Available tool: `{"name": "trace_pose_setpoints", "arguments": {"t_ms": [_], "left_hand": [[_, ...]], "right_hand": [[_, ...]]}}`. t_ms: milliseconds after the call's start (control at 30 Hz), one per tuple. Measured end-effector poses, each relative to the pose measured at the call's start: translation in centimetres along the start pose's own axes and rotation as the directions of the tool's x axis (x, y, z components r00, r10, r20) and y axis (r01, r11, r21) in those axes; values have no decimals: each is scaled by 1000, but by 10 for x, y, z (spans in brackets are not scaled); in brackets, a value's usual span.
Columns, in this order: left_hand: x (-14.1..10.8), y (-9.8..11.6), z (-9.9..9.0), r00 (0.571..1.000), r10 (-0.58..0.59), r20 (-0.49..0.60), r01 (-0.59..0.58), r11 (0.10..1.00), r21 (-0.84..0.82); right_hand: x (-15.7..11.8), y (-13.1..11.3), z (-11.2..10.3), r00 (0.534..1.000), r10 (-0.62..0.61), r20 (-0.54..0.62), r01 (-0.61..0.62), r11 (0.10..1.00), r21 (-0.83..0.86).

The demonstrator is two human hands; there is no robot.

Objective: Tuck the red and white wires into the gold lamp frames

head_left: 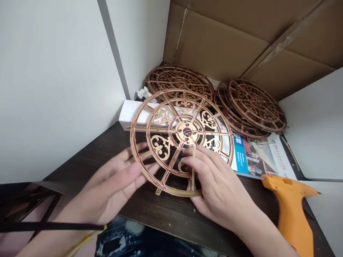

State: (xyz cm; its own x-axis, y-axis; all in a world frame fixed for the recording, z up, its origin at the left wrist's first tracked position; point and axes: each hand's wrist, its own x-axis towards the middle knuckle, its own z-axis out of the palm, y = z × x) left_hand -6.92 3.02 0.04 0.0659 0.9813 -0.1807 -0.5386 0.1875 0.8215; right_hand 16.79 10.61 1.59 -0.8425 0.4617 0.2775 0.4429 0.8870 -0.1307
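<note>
A round gold-coloured openwork frame (pixel 180 132), wheel-like with spokes and scroll ornaments, is tilted up in front of me. Thin red and white wires run along its rings and spokes toward the hub. My left hand (pixel 115 182) holds its lower left rim, thumb on the near face and fingers behind. At the lower right, my right hand (pixel 217 182) grips the frame, its fingertips bent in close to the wires below the hub. Whether those fingertips also pinch a wire cannot be made out.
Similar frames are piled at the back left (pixel 178 67) and back right (pixel 257 103). A white box (pixel 134 112), crumpled tissue (pixel 144 93) and printed brochure (pixel 264 153) lie behind the frame. An orange glue gun (pixel 292 203) is at right. Cardboard (pixel 227 32) and white panels (pixel 59 78) enclose the dark tabletop (pixel 91 153).
</note>
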Motion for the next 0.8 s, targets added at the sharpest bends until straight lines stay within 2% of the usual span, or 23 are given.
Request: {"name": "trace_pose_setpoints", "arguments": {"t_ms": [67, 133, 233, 333, 467, 533, 633, 800], "left_hand": [[6, -3, 13, 993, 4, 116, 10, 992, -124], [11, -9, 25, 989, 12, 149, 17, 981, -192], [17, -15, 37, 995, -45, 88, 64, 970, -233], [23, -17, 41, 998, -56, 6, 56, 972, -229], [29, -13, 37, 999, -49, 5, 49, 975, -218], [31, -11, 36, 999, -36, 37, 43, 979, -198], [36, -9, 36, 995, -46, 85, 59, 984, -165], [42, -14, 39, 987, -76, 141, 97, 984, -148]], "right_hand": [[-1, 0, -1, 1000, 11, -14, -11, 1000, 21], [-2, 0, -2, 999, 29, -30, -27, 998, 63], [-3, -1, -4, 999, 30, -32, -26, 993, 115], [-4, -1, -7, 999, 23, -22, -20, 992, 122], [-6, 3, -15, 995, 66, -76, -52, 983, 178], [-7, 4, -19, 978, 115, -177, -75, 974, 214], [-7, 4, -24, 922, 213, -324, -131, 958, 256], [-8, 3, -24, 870, 334, -362, -251, 933, 257]]}}
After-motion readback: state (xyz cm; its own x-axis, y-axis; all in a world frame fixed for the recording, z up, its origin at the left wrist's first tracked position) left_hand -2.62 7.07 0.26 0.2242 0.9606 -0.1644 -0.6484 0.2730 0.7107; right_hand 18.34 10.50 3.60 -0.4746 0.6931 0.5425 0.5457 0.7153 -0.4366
